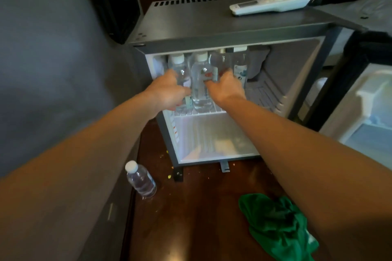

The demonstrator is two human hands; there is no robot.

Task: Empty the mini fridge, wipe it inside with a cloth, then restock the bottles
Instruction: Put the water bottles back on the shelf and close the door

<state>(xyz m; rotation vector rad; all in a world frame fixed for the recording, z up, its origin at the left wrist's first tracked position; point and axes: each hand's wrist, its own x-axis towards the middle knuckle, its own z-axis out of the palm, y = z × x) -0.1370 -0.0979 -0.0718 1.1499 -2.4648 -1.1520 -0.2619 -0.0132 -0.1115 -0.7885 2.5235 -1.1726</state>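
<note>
Looking through the head camera, I see the mini fridge (212,27) standing open on the wooden floor (201,207), with a row of 4 bottles (240,65) upright on its upper wire shelf (218,110). The left hand (167,90) has its fingers curled round the leftmost bottle (180,71), while the right hand (228,88) wraps its fingers about the middle bottle (200,93), both resting on the shelf. 1 spare bottle (140,180) stands on the floor left of the fridge, the green cloth (275,226) lies crumpled under my right forearm, and a white remote (269,4) rests on the fridge top.
</note>
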